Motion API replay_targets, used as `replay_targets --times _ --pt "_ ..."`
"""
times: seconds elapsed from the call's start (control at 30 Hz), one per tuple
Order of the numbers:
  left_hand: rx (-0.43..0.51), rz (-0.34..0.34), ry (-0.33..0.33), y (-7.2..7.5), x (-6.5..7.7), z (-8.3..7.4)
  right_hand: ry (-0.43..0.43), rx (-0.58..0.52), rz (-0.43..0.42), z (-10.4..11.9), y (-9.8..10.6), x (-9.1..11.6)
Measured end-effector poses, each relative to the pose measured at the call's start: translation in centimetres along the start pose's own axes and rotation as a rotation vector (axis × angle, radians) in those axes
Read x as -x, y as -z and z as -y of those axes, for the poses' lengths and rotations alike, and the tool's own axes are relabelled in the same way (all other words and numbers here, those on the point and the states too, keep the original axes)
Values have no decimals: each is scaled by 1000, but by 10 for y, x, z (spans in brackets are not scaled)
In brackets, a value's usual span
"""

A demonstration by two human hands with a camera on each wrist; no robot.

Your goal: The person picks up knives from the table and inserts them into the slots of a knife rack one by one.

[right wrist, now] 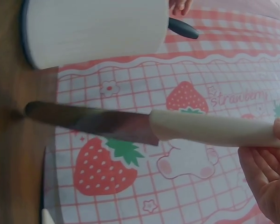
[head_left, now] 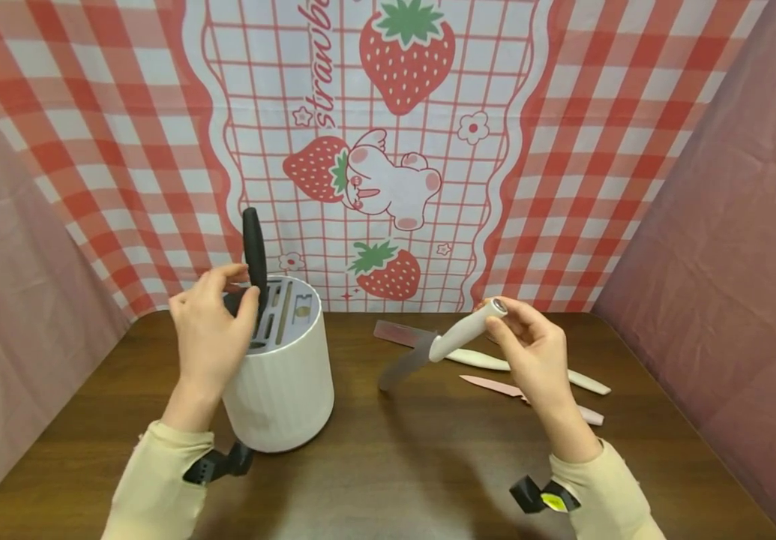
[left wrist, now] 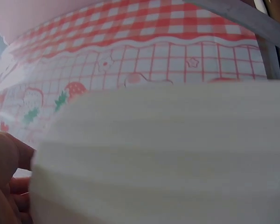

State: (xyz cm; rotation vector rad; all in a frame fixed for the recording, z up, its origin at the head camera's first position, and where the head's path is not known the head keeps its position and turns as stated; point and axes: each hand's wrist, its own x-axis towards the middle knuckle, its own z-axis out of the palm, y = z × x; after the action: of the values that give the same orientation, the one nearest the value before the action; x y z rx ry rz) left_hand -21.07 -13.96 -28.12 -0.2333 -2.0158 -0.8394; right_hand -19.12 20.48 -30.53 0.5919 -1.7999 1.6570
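Note:
My right hand (head_left: 534,349) pinches the white handle of a knife (head_left: 463,331) by its butt end. Its grey blade slants down left toward the tabletop. At the left, my left hand (head_left: 212,330) reaches over the rim of a white ribbed knife block (head_left: 286,401), thumb and fingers bent around a dark patch beside an upright black handle (head_left: 253,244). In the right wrist view those fingers (right wrist: 179,6) show next to the black handle (right wrist: 183,28). The block's wall (left wrist: 168,154) fills most of the left wrist view; I cannot tell whether the left fingers grip anything.
Behind the right hand lie a wide-bladed knife (head_left: 397,334) with a white handle (head_left: 478,360) and another white handle (head_left: 588,381). Nearer is a small pink knife (head_left: 492,385). The block's grey top (head_left: 298,319) has several slots. A strawberry-print cloth (head_left: 388,172) hangs behind the wooden table (head_left: 361,495).

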Motion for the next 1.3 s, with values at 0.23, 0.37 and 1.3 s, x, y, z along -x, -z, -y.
replay_targets --times 0.23,0.37,1.3 --pt "15 18 -49 0 4 -16 34 -33 33 8 -5 -3" --pt "35 22 -77 1 5 -24 60 6 28 13 -9 -6" --pt "199 187 -215 -15 29 -55 80 -144 86 29 -36 -17"
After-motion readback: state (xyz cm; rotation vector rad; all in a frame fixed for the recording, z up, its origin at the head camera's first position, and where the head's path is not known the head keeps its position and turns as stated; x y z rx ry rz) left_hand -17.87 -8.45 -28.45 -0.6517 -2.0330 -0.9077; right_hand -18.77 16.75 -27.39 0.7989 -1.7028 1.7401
